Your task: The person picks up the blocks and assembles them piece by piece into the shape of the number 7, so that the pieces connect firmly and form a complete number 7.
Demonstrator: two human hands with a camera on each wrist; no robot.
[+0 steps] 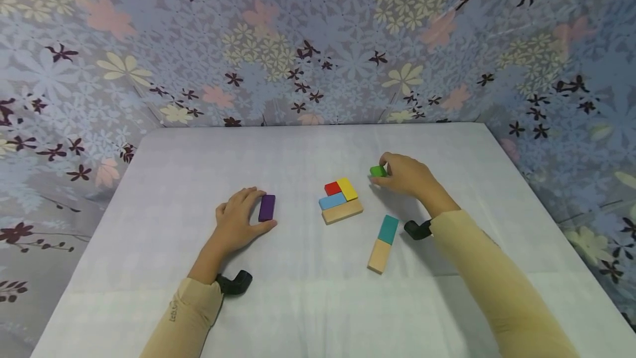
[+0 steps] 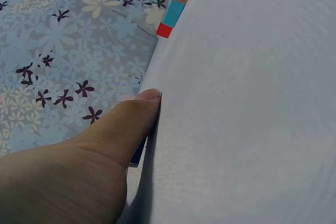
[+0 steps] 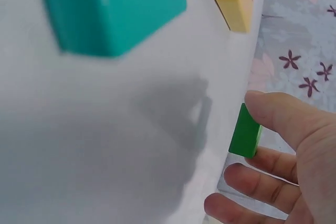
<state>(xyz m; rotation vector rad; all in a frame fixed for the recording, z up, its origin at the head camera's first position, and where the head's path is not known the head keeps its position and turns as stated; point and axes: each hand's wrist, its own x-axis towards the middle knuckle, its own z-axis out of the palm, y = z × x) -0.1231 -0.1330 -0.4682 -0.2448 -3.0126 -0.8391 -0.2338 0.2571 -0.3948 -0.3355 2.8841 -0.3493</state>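
Note:
My right hand (image 1: 408,174) pinches a green block (image 1: 378,171) between thumb and finger; in the right wrist view the green block (image 3: 245,132) sits between the thumb and index finger of the hand (image 3: 294,150). On the left, my left hand (image 1: 237,222) rests on the table with fingers and thumb spread around a purple block (image 1: 266,208), fingertips at its top edge and thumb by its lower end. The left wrist view shows the left hand's thumb (image 2: 121,129) in front of a dark block (image 2: 137,156), mostly hidden.
Between the hands lie a red block (image 1: 332,188), a yellow block (image 1: 347,189), a light blue block (image 1: 332,201) and a wooden block (image 1: 343,211), grouped together. Nearer, a teal block (image 1: 388,229) lies end to end with another wooden block (image 1: 380,256). Floral cloth (image 1: 318,43) hangs behind.

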